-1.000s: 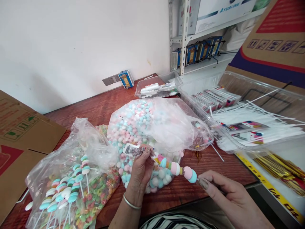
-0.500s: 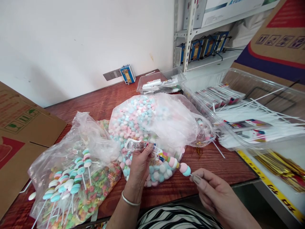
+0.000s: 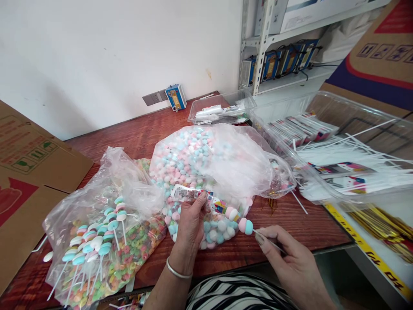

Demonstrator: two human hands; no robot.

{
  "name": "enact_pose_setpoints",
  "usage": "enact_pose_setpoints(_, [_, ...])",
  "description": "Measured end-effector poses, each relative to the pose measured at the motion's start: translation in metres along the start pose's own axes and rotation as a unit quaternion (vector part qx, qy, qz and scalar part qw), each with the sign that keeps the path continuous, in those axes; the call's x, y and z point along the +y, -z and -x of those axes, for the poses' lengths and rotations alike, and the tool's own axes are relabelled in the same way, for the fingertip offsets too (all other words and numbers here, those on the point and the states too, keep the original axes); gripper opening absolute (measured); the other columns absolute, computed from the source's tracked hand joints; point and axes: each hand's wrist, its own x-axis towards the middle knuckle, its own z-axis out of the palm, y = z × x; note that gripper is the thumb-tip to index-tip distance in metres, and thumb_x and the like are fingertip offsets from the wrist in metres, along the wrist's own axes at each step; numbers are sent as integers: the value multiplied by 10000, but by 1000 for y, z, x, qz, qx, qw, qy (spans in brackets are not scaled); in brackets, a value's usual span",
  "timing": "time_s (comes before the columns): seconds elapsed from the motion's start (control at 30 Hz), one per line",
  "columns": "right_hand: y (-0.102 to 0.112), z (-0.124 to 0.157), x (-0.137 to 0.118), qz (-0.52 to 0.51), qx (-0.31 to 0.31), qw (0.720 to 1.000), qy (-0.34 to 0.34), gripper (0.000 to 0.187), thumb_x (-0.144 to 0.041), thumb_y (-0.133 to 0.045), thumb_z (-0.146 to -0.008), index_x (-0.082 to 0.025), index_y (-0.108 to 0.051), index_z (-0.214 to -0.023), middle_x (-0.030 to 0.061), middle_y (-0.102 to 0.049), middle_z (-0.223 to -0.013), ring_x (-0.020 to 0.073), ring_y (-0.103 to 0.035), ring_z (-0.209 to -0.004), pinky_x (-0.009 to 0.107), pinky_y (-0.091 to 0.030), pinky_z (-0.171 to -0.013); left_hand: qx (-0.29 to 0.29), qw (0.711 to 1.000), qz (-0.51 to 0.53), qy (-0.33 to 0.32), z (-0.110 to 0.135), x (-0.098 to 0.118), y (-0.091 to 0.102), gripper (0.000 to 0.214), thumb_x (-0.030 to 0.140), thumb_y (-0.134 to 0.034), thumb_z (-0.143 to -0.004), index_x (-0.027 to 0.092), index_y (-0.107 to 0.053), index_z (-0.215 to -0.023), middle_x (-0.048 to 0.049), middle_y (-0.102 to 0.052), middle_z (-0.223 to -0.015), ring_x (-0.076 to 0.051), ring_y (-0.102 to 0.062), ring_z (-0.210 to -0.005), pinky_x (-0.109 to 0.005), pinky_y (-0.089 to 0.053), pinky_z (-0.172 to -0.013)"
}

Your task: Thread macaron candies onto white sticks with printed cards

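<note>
Pinched between thumb and fingers of my left hand (image 3: 192,219) is a small printed plastic wrapper (image 3: 185,193), lying level over the marshmallow bag. My right hand (image 3: 287,258) grips the white stick of a marshmallow skewer (image 3: 246,226). Pink and blue marshmallows sit at the skewer's near end. Further pieces, pink, white and yellowish, are at or inside the wrapper's right end; how deep they reach I cannot tell. Under my left hand rests a clear bag of pastel marshmallows (image 3: 180,155). To the left, several finished-looking marshmallow skewers (image 3: 93,241) lie on a bag of ring candies (image 3: 135,249).
On the right, a clear plastic bin (image 3: 322,185) holds white sticks (image 3: 361,159) and stacked wrappers (image 3: 300,129). Gold twist ties (image 3: 380,224) lie below it. A smaller clear tray (image 3: 222,114) stands behind. Cardboard boxes (image 3: 35,181) flank the wooden table (image 3: 129,137).
The skewer has moved a little left, toward the wrapper, along with my right hand. More stick shows past my right fingertips. My left hand keeps its hold; the view has shifted slightly.
</note>
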Motion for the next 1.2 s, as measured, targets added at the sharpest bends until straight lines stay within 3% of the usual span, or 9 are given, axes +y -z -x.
enact_pose_setpoints(0.13, [-3, 0, 0, -134, -84, 979, -133, 402, -563, -582, -863, -201, -559, -692, -55, -392, -544, 87, -323, -470, 206, -269, -416, -43, 996, 75, 17, 1, 0, -1, 212, 200, -778, -710, 169, -699, -905, -31, -692, -909, -148, -645, -806, -269, -518, -740])
enact_pose_setpoints(0.3, [-13, 4, 0, -376, -192, 851, -313, 396, -588, -640, -814, -197, -593, -846, -127, -224, -517, 42, -92, -406, 183, -129, -357, -76, 971, 209, 86, 2, 1, -5, 144, 140, -700, -794, 153, -686, -936, 12, -587, -743, -95, -591, -697, -273, -536, -786])
enact_pose_setpoints(0.37, [-16, 4, -2, -390, -217, 833, -327, 376, -565, -641, -822, -193, -595, -854, -132, -215, -514, 40, -82, -402, 179, -135, -351, -53, 965, 235, 103, 2, 1, -7, 76, 147, -635, -856, 133, -671, -922, 19, -538, -698, -83, -563, -658, -261, -543, -757])
enact_pose_setpoints(0.43, [-16, 4, -1, -327, -216, 881, -265, 366, -556, -615, -845, -191, -589, -815, -119, -262, -501, 45, -146, -389, 183, -177, -357, -15, 963, 240, 121, 2, 2, -9, 96, 146, -563, -907, 119, -655, -914, 18, -516, -679, -78, -553, -638, -257, -547, -736])
enact_pose_setpoints(0.5, [-16, 3, 1, -185, -185, 955, -139, 322, -491, -565, -898, -191, -599, -787, -70, -419, -531, 70, -332, -420, 199, -293, -409, 19, 962, 237, 137, 1, 2, -10, 128, 144, -521, -931, 110, -641, -907, 16, -509, -668, -77, -551, -625, -263, -551, -727])
enact_pose_setpoints(0.57, [-16, 3, 4, -21, -125, 992, 16, 230, -355, -518, -946, -194, -624, -821, -18, -584, -647, 106, -515, -540, 220, -393, -519, 42, 961, 230, 144, 2, 2, -12, 143, 153, -506, -940, 103, -631, -895, 11, -511, -665, -79, -552, -615, -270, -555, -717])
enact_pose_setpoints(0.77, [-18, 3, 8, 266, 36, 906, 327, 139, -156, -505, -960, -162, -625, -1029, 11, -637, -686, 139, -582, -595, 268, -409, -620, 84, 970, 200, 108, 9, -6, -21, 116, 190, -545, -924, 113, -623, -886, 3, -541, -683, -88, -561, -593, -270, -559, -668])
enact_pose_setpoints(0.93, [-20, 4, 7, 334, 32, 863, 378, 190, -117, -531, -944, -96, -605, -1117, 28, -590, -664, 158, -519, -595, 312, -372, -615, 109, 971, 193, 89, 9, -6, -21, 147, 268, -582, -909, 126, -618, -900, -9, -560, -703, -103, -575, -602, -269, -552, -638])
enact_pose_setpoints(1.2, [-24, 3, 12, 297, 12, 872, 388, 261, -51, -558, -898, -101, -594, -1151, 26, -585, -679, 160, -510, -612, 307, -380, -611, 121, 969, 195, 97, 7, -6, -20, 119, 240, -542, -921, 139, -604, -912, -2, -559, -707, -97, -568, -590, -248, -534, -622])
